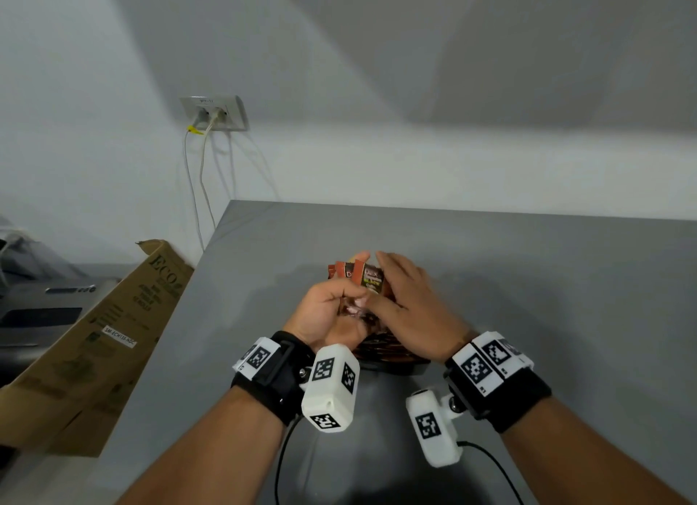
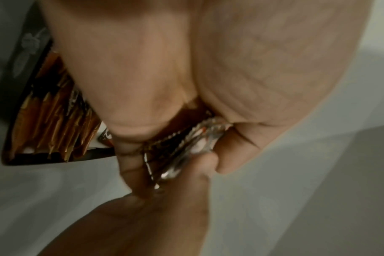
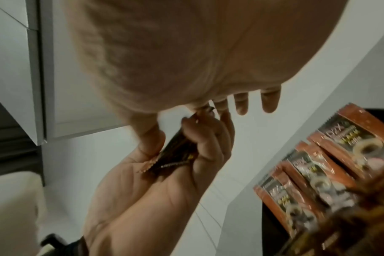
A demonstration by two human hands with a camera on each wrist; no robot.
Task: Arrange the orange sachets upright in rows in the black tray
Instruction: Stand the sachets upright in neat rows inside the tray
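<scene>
A grey surface carried the work; a flattened cardboard box leaned at its left edge, below a wall socket with trailing cables. Near the person's edge of the surface sat the black tray, largely covered in the head view by both wrists. Rows of orange sachets already stood upright inside it, packed face to face, so that each row seemingly propped the next.

Above the tray, the left hand held a small bundle of sachets, its fingers curled round the pack and its thumb pressing from the other side; the bundle probably served as a ready supply, kept close over the tray. The right hand reached into that bundle, thumb and forefinger pinching the top edge of one sachet, apparently to draw it out, while its remaining fingers stayed straight and spread clear of the pack.

The sachets were flat, glossy foil packets with serrated end seals, orange-bordered, with a dark printed panel showing a cup. The lettering was too blurred to read. How many rows the tray held could not be told.
</scene>
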